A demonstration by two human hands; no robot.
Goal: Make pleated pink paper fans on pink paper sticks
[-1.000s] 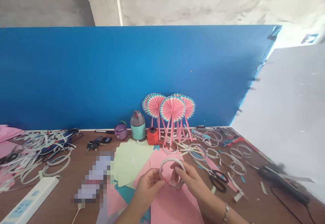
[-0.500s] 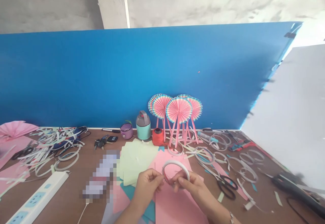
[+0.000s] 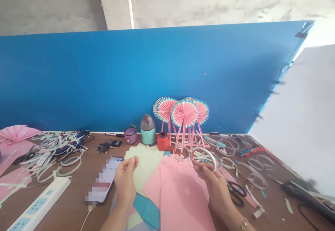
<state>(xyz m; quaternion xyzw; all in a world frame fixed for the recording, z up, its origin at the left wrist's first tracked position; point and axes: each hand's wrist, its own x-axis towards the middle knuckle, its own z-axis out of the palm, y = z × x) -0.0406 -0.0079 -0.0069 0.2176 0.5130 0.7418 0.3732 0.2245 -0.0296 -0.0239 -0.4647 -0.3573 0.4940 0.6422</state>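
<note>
In my right hand (image 3: 219,191) is a narrow white roll of tape (image 3: 214,162), gripped at its lower edge and held tilted above the table. My left hand (image 3: 125,180) is closed in a pinch, well apart to the left. From its fingertips a faint, thin strip of tape seems to stretch toward the roll, though most of it is too pale to follow. Below and between the hands lies a pink paper sheet (image 3: 183,203), with pale green sheets (image 3: 146,170) behind it. Blue-green paper pieces (image 3: 148,211) stick out at its left side.
Round pink folded-paper fans (image 3: 184,114) stand against the blue partition (image 3: 104,81). Black-handled scissors (image 3: 237,191), loose tape rings (image 3: 255,175) and a black tool (image 3: 306,196) lie right. A phone (image 3: 111,178), keys (image 3: 104,147) and power strip (image 3: 42,203) are left.
My hands have moved apart: the left went left and up, while the right carried the tape roll to the right and slightly up. More of the pink sheet shows between them.
</note>
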